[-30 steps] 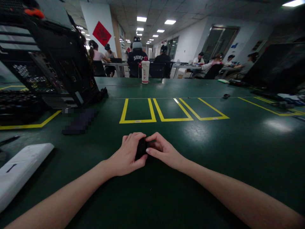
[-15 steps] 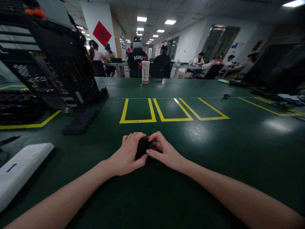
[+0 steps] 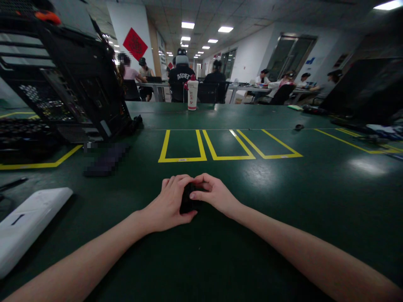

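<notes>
A small black object [image 3: 187,200] stands on the dark green table [image 3: 201,260], between my two hands; its exact shape is too dark to tell. My left hand [image 3: 172,201] is wrapped round its left side, with the thumb along the near edge. From the right, my right hand [image 3: 214,193] grips its upper right part, fingertips at the far top and thumb on the near face. Beyond both hands, yellow tape outlines [image 3: 182,160] mark the table.
At the left are an open black computer case [image 3: 82,92], a blurred dark item [image 3: 107,159] and a white device [image 3: 34,222]. A white cup [image 3: 192,95] stands at the far edge. A small black item [image 3: 299,127] lies right of the tape. People sit beyond.
My right hand has shifted slightly left, its thumb now higher on the black object. The left thumb has moved a little toward me and to the right.
</notes>
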### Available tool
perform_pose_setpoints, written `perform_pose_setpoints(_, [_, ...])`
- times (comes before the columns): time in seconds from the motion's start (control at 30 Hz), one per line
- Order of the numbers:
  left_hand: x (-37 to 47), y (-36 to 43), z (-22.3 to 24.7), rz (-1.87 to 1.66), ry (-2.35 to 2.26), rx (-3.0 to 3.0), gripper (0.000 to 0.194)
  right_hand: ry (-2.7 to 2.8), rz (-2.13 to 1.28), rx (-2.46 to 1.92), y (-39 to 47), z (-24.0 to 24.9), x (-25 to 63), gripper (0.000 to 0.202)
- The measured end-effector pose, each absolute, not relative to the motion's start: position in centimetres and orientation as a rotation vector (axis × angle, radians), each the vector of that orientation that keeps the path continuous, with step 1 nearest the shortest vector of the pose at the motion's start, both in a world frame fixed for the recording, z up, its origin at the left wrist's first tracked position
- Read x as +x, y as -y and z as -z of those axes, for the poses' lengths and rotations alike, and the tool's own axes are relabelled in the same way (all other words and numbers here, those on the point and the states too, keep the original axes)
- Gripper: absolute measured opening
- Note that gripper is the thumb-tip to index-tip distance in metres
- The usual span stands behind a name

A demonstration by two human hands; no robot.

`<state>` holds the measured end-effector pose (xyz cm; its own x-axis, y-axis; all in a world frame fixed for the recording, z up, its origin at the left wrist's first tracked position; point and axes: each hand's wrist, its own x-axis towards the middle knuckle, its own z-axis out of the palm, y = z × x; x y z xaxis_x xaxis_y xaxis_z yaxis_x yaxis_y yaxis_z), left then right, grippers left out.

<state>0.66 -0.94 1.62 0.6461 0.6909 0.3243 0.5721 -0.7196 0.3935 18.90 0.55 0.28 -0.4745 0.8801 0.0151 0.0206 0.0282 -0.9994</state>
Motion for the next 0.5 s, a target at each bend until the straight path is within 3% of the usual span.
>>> perform_pose_setpoints(0.3, [0.8,1.5,-1.4,-0.695,-1.039,2.717,0.06,1.623,-1.538,-1.022,0.1,-0.6,19.0,0.044])
perform_pose_setpoints(0.5, [0.9,2.4,-2.2,-0.649,-1.044,2.72,0.068,1.804,-1.406,-1.006,0.3,-0.7,19.0,0.045])
